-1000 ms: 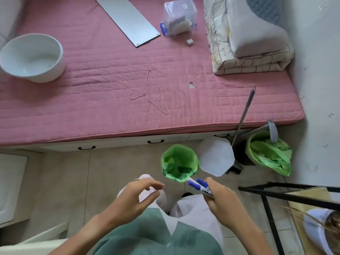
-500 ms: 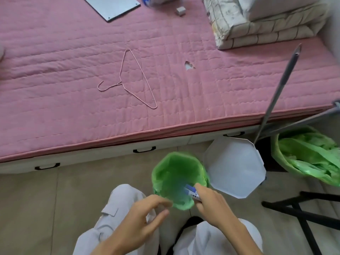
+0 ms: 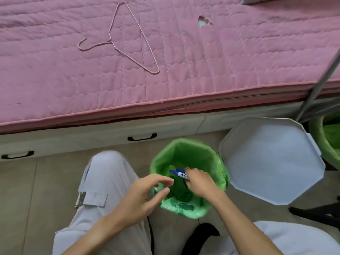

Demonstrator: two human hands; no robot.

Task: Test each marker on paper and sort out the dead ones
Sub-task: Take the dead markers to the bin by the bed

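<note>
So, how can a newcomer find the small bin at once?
Start at the pink bed. On the floor before it, between the person's knees, stands the small bin, beside a white lid. Its bright green liner marks it, with the right hand holding blue-capped markers over it.

Right hand [image 3: 199,183] gripping markers [image 3: 179,173] over bin [image 3: 185,146]

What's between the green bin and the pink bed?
Head view: bare floor tiles, then the bed's white drawers, between the green bin and pink bed.
</note>
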